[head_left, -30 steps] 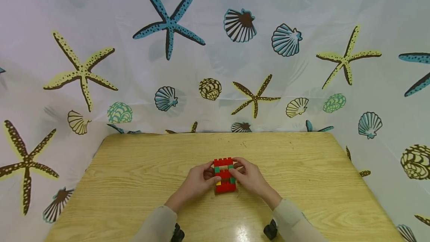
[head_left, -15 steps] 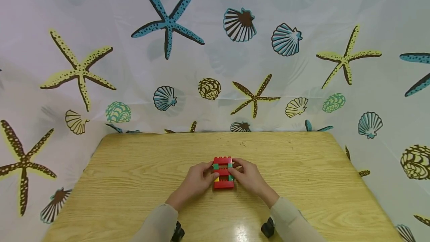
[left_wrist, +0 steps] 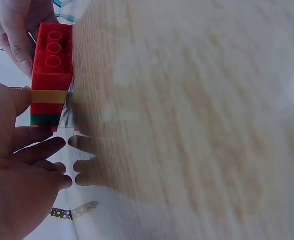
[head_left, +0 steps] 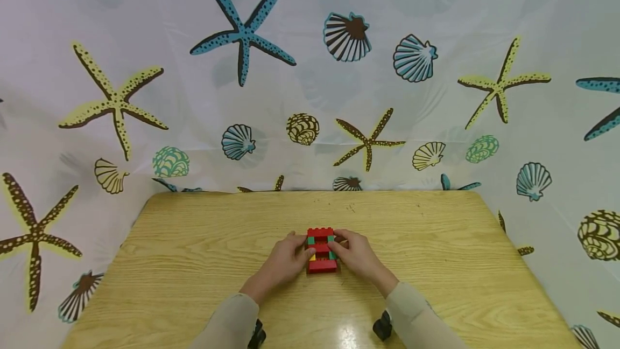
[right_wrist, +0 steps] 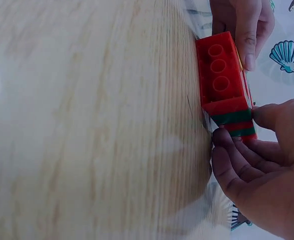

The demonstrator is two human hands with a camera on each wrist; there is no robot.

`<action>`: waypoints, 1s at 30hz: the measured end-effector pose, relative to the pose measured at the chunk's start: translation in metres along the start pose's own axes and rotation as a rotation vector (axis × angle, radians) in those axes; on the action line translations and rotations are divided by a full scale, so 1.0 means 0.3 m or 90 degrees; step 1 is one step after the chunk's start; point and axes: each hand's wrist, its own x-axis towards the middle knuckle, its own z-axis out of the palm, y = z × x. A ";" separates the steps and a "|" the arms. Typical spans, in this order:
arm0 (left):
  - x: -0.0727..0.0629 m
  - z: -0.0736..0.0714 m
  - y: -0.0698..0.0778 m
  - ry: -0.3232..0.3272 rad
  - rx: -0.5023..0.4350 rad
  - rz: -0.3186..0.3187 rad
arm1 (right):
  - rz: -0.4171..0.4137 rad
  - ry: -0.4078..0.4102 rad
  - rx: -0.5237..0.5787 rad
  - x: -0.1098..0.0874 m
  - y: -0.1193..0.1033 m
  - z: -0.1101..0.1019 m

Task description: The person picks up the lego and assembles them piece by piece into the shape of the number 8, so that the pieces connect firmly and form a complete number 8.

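A toy block structure is held between both hands over the wooden table. Three long red bricks form its rungs, with small green and yellow bricks between them at the sides. My left hand grips its left side, the thumb by the yellow brick. On the opposite side my right hand pinches it, its thumb close to the green bricks. The hollow underside of the nearest red brick, with round tubes, faces the wrist cameras. Whether the structure touches the table is unclear.
The wooden table stretches out around the hands. Behind it and at both sides hangs a white cloth printed with starfish and shells. Dark wrist devices sit under the sleeves.
The block structure has tilted and straightened a little, and its near end has shifted slightly away and leftward. Both hands keep their hold on it throughout.
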 end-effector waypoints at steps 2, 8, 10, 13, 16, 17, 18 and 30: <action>0.001 0.003 -0.004 -0.001 0.006 0.004 | 0.003 0.001 -0.004 0.002 0.003 0.002; 0.005 0.010 -0.012 -0.003 0.023 0.004 | 0.006 0.004 -0.015 0.009 0.010 0.008; 0.006 0.010 -0.011 -0.003 0.027 0.003 | 0.005 0.004 -0.017 0.009 0.012 0.009; 0.005 0.011 -0.010 -0.003 0.029 0.000 | 0.005 0.003 -0.018 0.010 0.015 0.010; 0.004 0.011 -0.008 -0.005 0.031 -0.003 | 0.004 0.002 -0.018 0.012 0.018 0.012; 0.003 0.011 -0.009 -0.005 0.030 -0.003 | 0.004 0.002 -0.017 0.012 0.018 0.012; 0.003 0.010 -0.008 -0.006 0.030 -0.003 | 0.003 0.002 -0.018 0.012 0.019 0.013; 0.011 -0.013 -0.025 -0.008 0.062 -0.017 | 0.005 -0.013 -0.045 0.030 0.003 -0.027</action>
